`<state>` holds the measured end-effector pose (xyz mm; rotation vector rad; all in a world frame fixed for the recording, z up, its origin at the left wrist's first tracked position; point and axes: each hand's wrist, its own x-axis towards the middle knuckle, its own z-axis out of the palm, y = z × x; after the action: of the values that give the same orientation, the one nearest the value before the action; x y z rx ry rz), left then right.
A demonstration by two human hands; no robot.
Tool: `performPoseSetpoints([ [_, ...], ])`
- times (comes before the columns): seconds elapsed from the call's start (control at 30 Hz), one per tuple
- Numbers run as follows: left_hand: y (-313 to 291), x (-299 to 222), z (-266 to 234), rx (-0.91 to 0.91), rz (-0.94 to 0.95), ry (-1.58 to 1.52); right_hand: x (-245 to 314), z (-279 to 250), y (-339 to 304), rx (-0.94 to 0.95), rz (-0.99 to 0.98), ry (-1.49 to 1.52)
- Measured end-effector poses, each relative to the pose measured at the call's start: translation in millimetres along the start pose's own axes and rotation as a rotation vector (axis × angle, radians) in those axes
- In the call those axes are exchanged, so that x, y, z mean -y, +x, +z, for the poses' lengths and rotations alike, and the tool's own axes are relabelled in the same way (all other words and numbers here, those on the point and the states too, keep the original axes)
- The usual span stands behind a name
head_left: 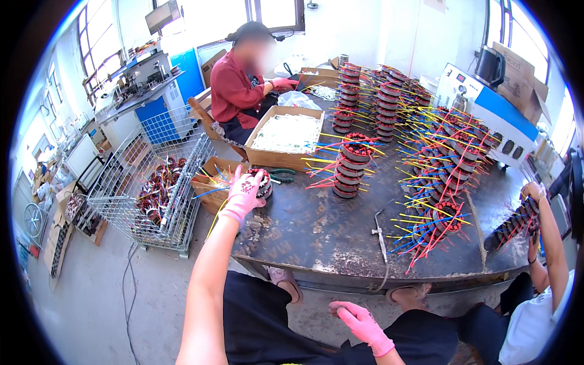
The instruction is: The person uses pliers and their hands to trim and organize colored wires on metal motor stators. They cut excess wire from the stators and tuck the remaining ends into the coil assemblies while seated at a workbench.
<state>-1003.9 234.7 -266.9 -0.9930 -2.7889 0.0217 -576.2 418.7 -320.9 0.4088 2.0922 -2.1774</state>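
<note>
Wound ring in left hand, at left edge of surface

Left hand (pixel 244 191): pink glove, fingers and thumb bent around 1 wound ring (pixel 264 183) with red windings; grip closed on it. Ring is at the left end of the dark surface (pixel 304 228); cannot tell whether its base touches. Blue and yellow wires fan out leftward over an open brown box (pixel 211 198) just past the edge.

Right hand (pixel 364 325): pink glove, low over the lap, well short of the front edge. Fingers partly bent, inner side hidden; cannot tell whether it has hold of anything.

Clearances: dark-green-handled tool (pixel 282 175) lies just beyond the ring, tight to it. To the right, a gap, then 1 upright ring stack (pixel 351 170), its wires poking into that gap. Worn metal shows in a broad strip from the left hand along the front edge to a slim nozzle tool (pixel 380 234), whose hose drops over that edge. Right of the nozzle, room narrows: a dense bank of rings (pixel 447 164) spreads wires close to the front.

Far side: open carton of white pieces (pixel 287 132), near a co-worker in red (pixel 234 88). Right end: another co-worker's hand (pixel 534 192) on a row of rings (pixel 516 224).
</note>
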Motion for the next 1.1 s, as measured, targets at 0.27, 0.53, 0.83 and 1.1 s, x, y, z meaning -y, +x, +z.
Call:
performPoseSetpoints([
  [0.27,9,10,13,0.023,0.083,-0.099,14,6,-10,0.058,0.062,-0.009],
  [0.53,-77,-73,-47,-0.076,0.553,-0.149,-20,-2,-26,0.034,0.058,0.076],
  [0.83,-91,-188,-40,-0.064,0.62,-0.374,-12,-9,-69,-0.216,-0.049,-0.223],
  [1.1,-23,-51,44,-0.366,1.092,0.343,4,18,-83,-0.163,-0.243,-0.404],
])
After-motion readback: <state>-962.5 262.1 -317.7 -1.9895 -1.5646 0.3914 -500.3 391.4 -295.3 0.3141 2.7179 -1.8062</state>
